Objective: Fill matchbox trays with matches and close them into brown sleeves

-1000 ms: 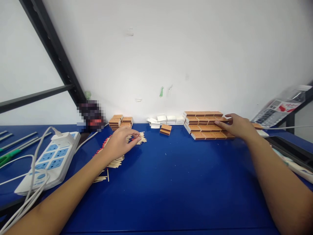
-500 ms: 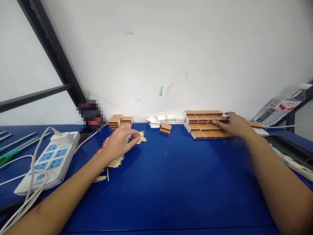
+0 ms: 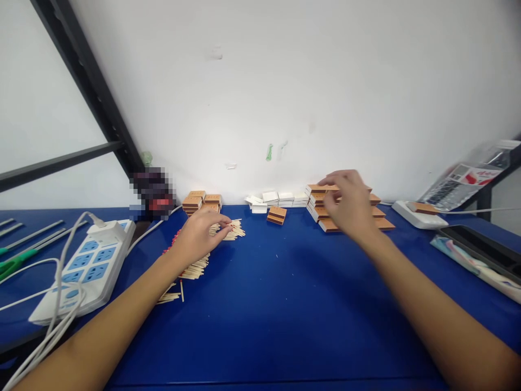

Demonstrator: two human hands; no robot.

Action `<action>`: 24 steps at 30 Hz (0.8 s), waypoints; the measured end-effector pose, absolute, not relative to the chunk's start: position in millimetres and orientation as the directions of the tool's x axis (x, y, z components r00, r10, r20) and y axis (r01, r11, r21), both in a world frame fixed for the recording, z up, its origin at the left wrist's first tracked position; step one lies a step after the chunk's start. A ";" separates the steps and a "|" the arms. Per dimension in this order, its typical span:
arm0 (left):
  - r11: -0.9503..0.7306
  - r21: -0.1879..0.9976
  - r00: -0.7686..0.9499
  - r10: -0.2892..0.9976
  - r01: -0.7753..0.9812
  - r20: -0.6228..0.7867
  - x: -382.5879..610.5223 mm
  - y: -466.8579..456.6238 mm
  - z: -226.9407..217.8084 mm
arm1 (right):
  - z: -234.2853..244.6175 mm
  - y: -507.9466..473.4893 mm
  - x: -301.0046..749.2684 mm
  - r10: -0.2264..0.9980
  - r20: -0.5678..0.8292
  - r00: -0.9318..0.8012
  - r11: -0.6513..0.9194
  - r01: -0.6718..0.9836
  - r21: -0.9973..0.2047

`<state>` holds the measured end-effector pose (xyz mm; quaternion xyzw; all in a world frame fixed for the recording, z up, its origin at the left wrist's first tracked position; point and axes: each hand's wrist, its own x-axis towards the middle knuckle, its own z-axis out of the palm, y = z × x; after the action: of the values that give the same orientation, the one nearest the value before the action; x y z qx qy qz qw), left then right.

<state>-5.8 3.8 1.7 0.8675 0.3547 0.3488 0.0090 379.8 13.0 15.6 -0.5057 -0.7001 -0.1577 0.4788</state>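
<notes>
My left hand rests over a pile of matches, thumb and forefinger pinched together. Red match heads show at its fingertips; how many matches it pinches I cannot make out. My right hand is raised before the stepped stack of matchboxes, its fingers curved and apart, with nothing seen between them. It hides the middle of the stack. A single matchbox lies on the table between my hands. Behind it, white matchbox trays line the wall.
More matchboxes are stacked beyond my left hand. On the left are a power strip, white cables and green-handled tools. A white device with a matchbox on it, a phone and a plastic bottle stand right.
My right hand has moved left along the matchbox stack and away from its right end, uncovering the white device. The left hand stays nearly in place over the matches.
</notes>
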 end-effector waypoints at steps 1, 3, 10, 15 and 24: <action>-0.753 0.252 0.509 0.613 0.608 0.604 -6.3 4.2 1.2 | 10.0 12.6 367.6 0.574 0.816 -0.065 0.489 0.827 -0.278; -0.758 0.236 0.514 0.602 0.608 0.610 -7.1 4.9 0.8 | -0.2 13.5 349.3 0.612 0.780 -0.134 0.553 0.777 -0.300; -0.757 0.215 0.470 0.574 0.617 0.670 -8.4 7.3 2.0 | 2.4 49.0 333.0 0.732 0.612 -0.300 0.490 0.855 -0.168; -0.733 0.202 0.407 0.561 0.650 0.721 -13.4 12.7 0.3 | 17.6 84.8 335.7 0.880 0.396 -0.264 0.288 0.957 -0.003; -0.717 0.266 0.442 0.633 0.644 0.636 -9.0 9.0 2.3 | 42.1 26.7 289.4 0.815 0.417 -0.402 0.509 0.841 -0.185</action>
<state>-9.0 9.0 2.3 0.8489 0.3760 0.3713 -0.0080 289.4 26.7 42.1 -0.4948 -0.8367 -0.0273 0.2331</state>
